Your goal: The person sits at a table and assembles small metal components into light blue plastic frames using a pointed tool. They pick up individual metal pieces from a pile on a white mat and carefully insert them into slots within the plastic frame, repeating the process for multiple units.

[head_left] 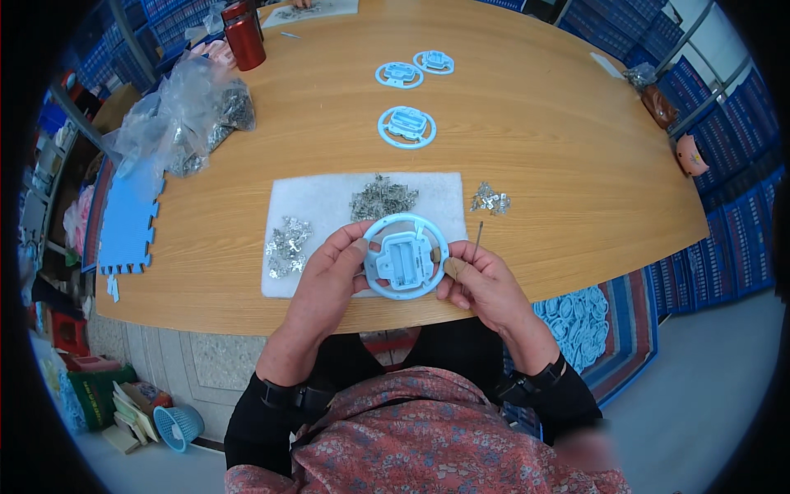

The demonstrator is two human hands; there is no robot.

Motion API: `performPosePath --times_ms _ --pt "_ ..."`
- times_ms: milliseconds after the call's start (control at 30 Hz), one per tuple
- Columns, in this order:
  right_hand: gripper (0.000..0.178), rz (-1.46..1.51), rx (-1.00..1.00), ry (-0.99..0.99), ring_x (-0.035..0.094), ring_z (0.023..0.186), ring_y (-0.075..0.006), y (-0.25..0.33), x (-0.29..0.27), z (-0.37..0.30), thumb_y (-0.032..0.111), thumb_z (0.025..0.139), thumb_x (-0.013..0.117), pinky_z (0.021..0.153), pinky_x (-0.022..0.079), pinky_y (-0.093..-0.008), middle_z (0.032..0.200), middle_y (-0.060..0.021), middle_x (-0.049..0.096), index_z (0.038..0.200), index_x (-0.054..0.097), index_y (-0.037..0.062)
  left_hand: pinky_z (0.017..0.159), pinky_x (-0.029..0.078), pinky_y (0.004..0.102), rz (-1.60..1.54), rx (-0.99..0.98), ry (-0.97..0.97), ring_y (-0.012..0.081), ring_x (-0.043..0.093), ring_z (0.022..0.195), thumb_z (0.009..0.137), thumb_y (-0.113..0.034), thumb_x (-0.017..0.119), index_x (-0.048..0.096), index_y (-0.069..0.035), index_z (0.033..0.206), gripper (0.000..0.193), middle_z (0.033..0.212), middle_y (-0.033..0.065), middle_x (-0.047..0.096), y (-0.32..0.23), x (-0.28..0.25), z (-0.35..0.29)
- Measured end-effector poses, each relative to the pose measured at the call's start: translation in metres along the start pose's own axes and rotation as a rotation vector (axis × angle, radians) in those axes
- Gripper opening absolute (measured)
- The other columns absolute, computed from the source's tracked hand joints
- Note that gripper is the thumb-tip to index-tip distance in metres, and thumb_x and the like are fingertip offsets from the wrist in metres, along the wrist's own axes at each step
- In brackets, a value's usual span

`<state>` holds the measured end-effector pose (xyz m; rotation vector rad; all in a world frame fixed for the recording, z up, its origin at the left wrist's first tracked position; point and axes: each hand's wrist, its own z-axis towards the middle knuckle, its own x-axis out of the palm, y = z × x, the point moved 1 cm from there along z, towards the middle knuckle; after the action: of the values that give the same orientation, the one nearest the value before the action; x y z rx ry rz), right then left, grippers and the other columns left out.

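Note:
A light-blue plastic toy steering wheel [403, 255] is held between both hands above the front of a white foam mat [321, 193]. My left hand [333, 267] pinches its rim from the left. On the right side of the rim my right hand [485, 284] is closed, with brownish tape round a digit. A thin metal rod-like tool [479, 235] sticks up from that hand; its lower part is hidden. Small metal pieces lie on the mat in a dark grey pile [383, 196] and a shinier pile [288, 245]. Another little heap of metal pieces [490, 198] rests on the wood just right of the mat.
Three similar blue wheels, one nearest [407, 127], lie farther up the wooden table [559, 165]. Clear plastic bags of metal parts [189, 115] and a red flask [244, 41] stand at left. Many blue wheels [573, 328] lie below the table's right edge.

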<state>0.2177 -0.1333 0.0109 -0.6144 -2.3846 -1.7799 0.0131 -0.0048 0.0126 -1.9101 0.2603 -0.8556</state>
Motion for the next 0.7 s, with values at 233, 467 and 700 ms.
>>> performPosePath --times_ms 233,467,700 --pt "0.018 0.006 0.007 0.022 0.052 0.063 -0.0015 -0.0065 -0.0027 0.0037 0.018 0.107 0.056 0.054 0.038 -0.0161 0.089 -0.0037 0.07 0.118 0.063 0.004 0.087 0.058 0.0291 0.023 -0.006 0.003 0.0119 0.065 0.105 0.108 -0.02 0.054 0.054 -0.002 0.14 0.037 0.119 0.0045 0.065 0.0013 0.0021 0.0001" --pt "0.018 -0.031 -0.003 0.001 0.052 0.063 -0.0009 -0.0072 -0.0027 0.0048 0.017 0.107 0.057 0.054 0.038 -0.0156 0.086 -0.0008 0.068 0.117 0.063 0.0042 0.091 0.059 0.0341 0.05 -0.016 -0.027 0.0158 0.065 0.111 0.108 -0.019 0.052 0.056 0.0 0.138 0.036 0.127 0.0077 0.065 0.002 0.0038 -0.0001" --pt "0.018 -0.046 0.036 0.0 0.053 0.065 -0.0011 -0.0021 0.0004 0.0011 0.018 0.106 0.059 0.055 0.038 -0.0153 0.086 0.0004 0.067 0.117 0.063 0.0049 0.094 0.057 0.0334 0.094 -0.027 0.015 0.013 0.063 0.109 0.107 -0.017 0.055 0.055 -0.001 0.139 0.036 0.123 0.0052 0.065 0.0049 -0.0052 -0.0052"
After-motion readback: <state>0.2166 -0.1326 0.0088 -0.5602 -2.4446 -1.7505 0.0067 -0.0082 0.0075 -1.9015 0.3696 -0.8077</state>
